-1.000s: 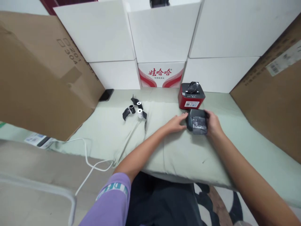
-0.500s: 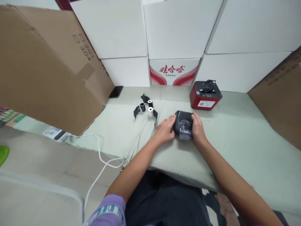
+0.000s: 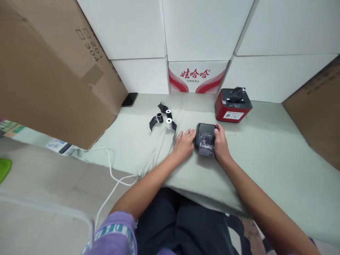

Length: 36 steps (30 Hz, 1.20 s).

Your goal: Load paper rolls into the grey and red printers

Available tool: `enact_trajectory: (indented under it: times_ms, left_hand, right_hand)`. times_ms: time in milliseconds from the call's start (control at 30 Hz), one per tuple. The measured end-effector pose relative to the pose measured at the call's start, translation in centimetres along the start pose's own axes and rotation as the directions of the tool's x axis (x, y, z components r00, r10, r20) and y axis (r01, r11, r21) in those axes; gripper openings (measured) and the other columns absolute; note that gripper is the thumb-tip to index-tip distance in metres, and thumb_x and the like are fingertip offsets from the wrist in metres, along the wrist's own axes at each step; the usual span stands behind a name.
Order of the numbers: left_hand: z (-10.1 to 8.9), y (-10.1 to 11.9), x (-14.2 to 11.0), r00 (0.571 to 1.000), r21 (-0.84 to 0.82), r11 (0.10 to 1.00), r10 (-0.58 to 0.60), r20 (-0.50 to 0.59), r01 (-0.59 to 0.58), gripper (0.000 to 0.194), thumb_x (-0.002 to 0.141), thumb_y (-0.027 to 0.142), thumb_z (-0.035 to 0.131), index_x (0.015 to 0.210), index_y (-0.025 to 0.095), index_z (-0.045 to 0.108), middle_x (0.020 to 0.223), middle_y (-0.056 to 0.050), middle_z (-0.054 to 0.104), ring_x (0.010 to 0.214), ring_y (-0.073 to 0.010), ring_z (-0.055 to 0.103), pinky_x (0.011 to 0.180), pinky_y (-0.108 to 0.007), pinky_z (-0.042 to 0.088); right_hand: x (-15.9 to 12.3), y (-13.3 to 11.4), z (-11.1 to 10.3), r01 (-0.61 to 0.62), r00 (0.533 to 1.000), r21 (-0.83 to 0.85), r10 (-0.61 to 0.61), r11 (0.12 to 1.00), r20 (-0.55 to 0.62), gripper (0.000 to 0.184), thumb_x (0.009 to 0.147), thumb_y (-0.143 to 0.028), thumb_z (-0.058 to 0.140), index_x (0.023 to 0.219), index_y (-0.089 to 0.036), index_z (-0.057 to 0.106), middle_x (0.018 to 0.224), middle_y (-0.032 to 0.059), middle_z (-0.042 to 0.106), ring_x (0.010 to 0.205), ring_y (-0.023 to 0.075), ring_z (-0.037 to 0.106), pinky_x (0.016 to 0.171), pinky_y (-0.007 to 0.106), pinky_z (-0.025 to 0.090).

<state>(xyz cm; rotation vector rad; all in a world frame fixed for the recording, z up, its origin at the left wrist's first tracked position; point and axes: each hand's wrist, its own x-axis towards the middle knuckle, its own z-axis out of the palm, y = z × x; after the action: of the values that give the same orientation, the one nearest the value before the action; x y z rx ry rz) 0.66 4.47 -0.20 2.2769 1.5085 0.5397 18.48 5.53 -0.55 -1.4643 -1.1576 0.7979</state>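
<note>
A small black portable printer (image 3: 206, 130) sits on the cloth-covered table, with a dark strip bearing pale printed marks (image 3: 206, 144) over its near side. My right hand (image 3: 221, 143) grips the printer's right side, thumb on its top edge. My left hand (image 3: 184, 144) lies flat on the cloth at the printer's left side, fingers stretched out and holding nothing; whether its fingertips touch the casing I cannot tell. Left of that hand stand three small paper rolls (image 3: 169, 123) with black tails curling out.
A red device with a black top (image 3: 233, 105) stands at the back right. White boxes (image 3: 198, 78) line the back, and brown cardboard (image 3: 61, 71) rises at the left and right. A phone (image 3: 130, 99) lies at the back left. A white cable (image 3: 110, 166) hangs over the front edge.
My left hand has flattened and its fingers have drawn slightly away from the printer's left edge. My right hand keeps its hold. The view has shifted slightly.
</note>
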Motion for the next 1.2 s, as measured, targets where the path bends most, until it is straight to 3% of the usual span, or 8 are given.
enact_trajectory:
  times_ms: [133, 367, 533, 700, 867, 1000, 1133, 1200]
  left_hand:
    - [-0.3, 0.1, 0.0, 1.0, 0.059, 0.998, 0.005, 0.012, -0.006, 0.067, 0.089, 0.006, 0.037, 0.155, 0.017, 0.046, 0.161, -0.007, 0.05, 0.155, -0.0215, 0.04, 0.132, -0.049, 0.019]
    - [-0.2, 0.3, 0.0, 1.0, 0.067, 0.998, -0.003, 0.019, 0.002, 0.068, 0.09, 0.006, 0.037, 0.156, 0.017, 0.045, 0.161, -0.007, 0.05, 0.154, -0.0212, 0.04, 0.132, -0.048, 0.018]
    - [-0.1, 0.2, -0.1, 1.0, 0.053, 0.999, -0.013, 0.0, 0.013, 0.068, 0.091, 0.006, 0.037, 0.156, 0.022, 0.045, 0.161, -0.006, 0.05, 0.154, -0.0198, 0.042, 0.132, -0.048, 0.019]
    - [0.0, 0.0, 0.0, 1.0, 0.003, 1.0, -0.009, -0.027, 0.009, 0.067, 0.091, 0.007, 0.038, 0.155, 0.022, 0.048, 0.161, -0.004, 0.05, 0.153, -0.0197, 0.043, 0.131, -0.046, 0.024]
    - [-0.2, 0.2, 0.0, 0.998, -0.055, 0.998, -0.037, -0.047, 0.035, 0.066, 0.09, 0.008, 0.04, 0.152, 0.025, 0.052, 0.158, -0.003, 0.054, 0.149, -0.0186, 0.048, 0.129, -0.043, 0.029]
    - [-0.4, 0.3, 0.0, 0.998, -0.075, 0.996, -0.043, -0.052, 0.039, 0.065, 0.09, 0.01, 0.042, 0.151, 0.027, 0.053, 0.157, -0.002, 0.055, 0.148, -0.0183, 0.049, 0.129, -0.043, 0.029]
    - [-0.3, 0.3, 0.0, 0.998, -0.083, 0.996, -0.042, -0.056, 0.037, 0.064, 0.09, 0.01, 0.043, 0.151, 0.028, 0.054, 0.157, -0.001, 0.055, 0.148, -0.0187, 0.049, 0.129, -0.043, 0.03]
    - [-0.3, 0.3, 0.0, 0.997, -0.088, 0.995, -0.044, -0.059, 0.038, 0.064, 0.09, 0.01, 0.043, 0.15, 0.028, 0.054, 0.157, -0.001, 0.055, 0.148, -0.0186, 0.05, 0.129, -0.043, 0.03]
  right_hand:
    - [0.3, 0.6, 0.0, -0.003, 1.0, 0.016, 0.003, 1.0, 0.017, 0.067, 0.092, -0.061, 0.048, 0.149, -0.025, 0.053, 0.162, 0.0079, 0.048, 0.153, 0.0276, 0.038, 0.129, 0.047, 0.025]
    - [1.9, 1.2, -1.4, 0.014, 0.997, 0.07, -0.019, 0.997, 0.073, 0.056, 0.083, -0.034, 0.047, 0.133, -0.024, 0.071, 0.149, 0.0021, 0.063, 0.15, 0.0256, 0.045, 0.129, 0.046, 0.027]
    - [3.3, 1.3, -2.5, -0.049, 0.99, 0.107, 0.034, 0.993, 0.138, 0.058, 0.072, -0.025, 0.056, 0.127, -0.028, 0.075, 0.137, 0.0003, 0.072, 0.138, 0.0274, 0.058, 0.12, 0.05, 0.041]
    - [4.0, 0.6, -3.4, -0.088, 0.976, 0.148, 0.055, 0.985, 0.209, 0.053, 0.074, -0.03, 0.066, 0.126, -0.024, 0.076, 0.12, 0.0039, 0.078, 0.107, 0.0242, 0.072, 0.102, 0.043, 0.055]
    - [4.5, 0.2, -3.8, 0.009, 0.989, 0.024, -0.012, 1.0, 0.15, 0.049, 0.078, -0.041, 0.068, 0.121, -0.019, 0.078, 0.075, -0.0001, 0.073, 0.065, 0.0175, 0.06, 0.073, 0.038, 0.056]
    - [5.2, 0.6, -3.2, 0.026, 0.996, 0.038, -0.029, 0.999, 0.085, 0.044, 0.077, -0.057, 0.068, 0.093, -0.017, 0.08, 0.068, 0.0003, 0.068, 0.054, 0.0146, 0.051, 0.056, 0.032, 0.047]
    - [5.0, 0.9, -2.5, 0.048, 0.999, -0.037, -0.049, 0.998, -0.02, 0.038, 0.076, -0.055, 0.069, 0.087, -0.019, 0.074, 0.066, 0.0, 0.065, 0.055, 0.0158, 0.052, 0.056, 0.031, 0.046]
    - [4.6, 0.7, -2.5, 0.128, 0.99, -0.108, -0.133, 0.986, -0.048, 0.031, 0.078, -0.049, 0.068, 0.089, -0.02, 0.073, 0.07, 0.0003, 0.064, 0.062, 0.0171, 0.055, 0.065, 0.033, 0.05]
